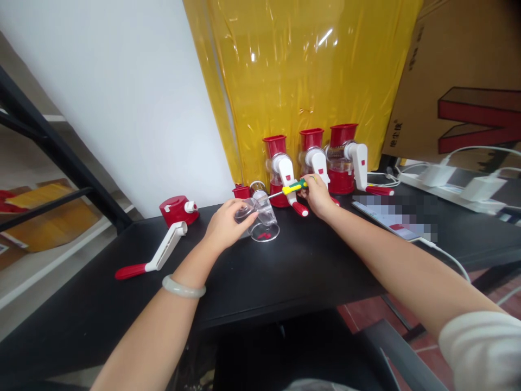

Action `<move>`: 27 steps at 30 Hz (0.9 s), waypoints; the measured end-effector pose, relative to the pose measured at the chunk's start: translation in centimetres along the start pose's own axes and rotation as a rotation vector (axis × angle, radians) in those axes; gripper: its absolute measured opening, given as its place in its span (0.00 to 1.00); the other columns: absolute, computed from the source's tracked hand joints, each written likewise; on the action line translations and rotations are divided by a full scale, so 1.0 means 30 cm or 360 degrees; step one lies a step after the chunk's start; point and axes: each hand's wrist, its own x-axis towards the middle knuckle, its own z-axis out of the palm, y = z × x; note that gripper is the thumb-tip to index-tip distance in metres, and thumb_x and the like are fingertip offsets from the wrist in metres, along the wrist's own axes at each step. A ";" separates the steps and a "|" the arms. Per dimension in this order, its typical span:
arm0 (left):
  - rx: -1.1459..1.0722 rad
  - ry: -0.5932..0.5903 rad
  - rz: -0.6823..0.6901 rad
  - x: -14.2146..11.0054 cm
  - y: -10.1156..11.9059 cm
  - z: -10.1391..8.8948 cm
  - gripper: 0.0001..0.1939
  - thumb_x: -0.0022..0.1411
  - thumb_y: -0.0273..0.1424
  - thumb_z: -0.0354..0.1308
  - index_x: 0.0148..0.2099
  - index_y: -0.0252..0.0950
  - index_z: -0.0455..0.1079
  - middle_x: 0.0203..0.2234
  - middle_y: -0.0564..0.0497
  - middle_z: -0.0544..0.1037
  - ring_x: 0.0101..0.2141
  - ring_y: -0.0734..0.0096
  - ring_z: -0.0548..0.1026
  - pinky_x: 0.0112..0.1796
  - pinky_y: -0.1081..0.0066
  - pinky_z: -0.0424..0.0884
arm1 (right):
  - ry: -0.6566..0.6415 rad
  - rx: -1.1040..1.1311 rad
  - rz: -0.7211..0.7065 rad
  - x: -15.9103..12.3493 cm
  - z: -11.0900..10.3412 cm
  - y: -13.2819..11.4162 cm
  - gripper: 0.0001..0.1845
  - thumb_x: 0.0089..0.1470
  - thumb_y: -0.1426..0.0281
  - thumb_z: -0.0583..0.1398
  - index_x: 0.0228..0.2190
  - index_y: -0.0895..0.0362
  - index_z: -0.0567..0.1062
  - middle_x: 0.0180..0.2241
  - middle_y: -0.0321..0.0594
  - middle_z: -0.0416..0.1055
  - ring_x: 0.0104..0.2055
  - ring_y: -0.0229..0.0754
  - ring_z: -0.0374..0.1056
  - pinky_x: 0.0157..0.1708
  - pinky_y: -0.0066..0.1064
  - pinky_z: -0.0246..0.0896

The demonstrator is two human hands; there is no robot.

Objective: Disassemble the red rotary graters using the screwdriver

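Observation:
My left hand [231, 221] grips a clear plastic grater body [266, 214] that lies tilted on the black table, its round rim facing me. In my right hand [318, 196] is a screwdriver [293, 187] with a yellow and green handle. Its metal shaft points left, and the tip reaches the clear body; whether it sits on a screw is too small to tell. Just behind the body are a metal grating drum [258, 188] and a small red part [241, 191]. To the left lie a red base [179, 210] and a white crank handle [165, 247] with a red grip.
Three red and white rotary graters [277, 168] stand along the back before yellow film [309, 70]. At right are a phone [391, 217] with a cable, a white power strip [451, 190] and a cardboard box [423, 70]. Shelving [61, 152] stands left of the black table [260, 277].

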 end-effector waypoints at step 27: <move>-0.0001 -0.0004 -0.0008 -0.002 0.002 -0.001 0.18 0.64 0.48 0.58 0.43 0.40 0.74 0.46 0.46 0.78 0.45 0.58 0.78 0.50 0.57 0.73 | -0.0143 0.0045 -0.0045 -0.002 -0.018 0.000 0.14 0.51 0.56 0.60 0.28 0.52 0.65 0.19 0.28 0.63 0.18 0.34 0.59 0.20 0.28 0.57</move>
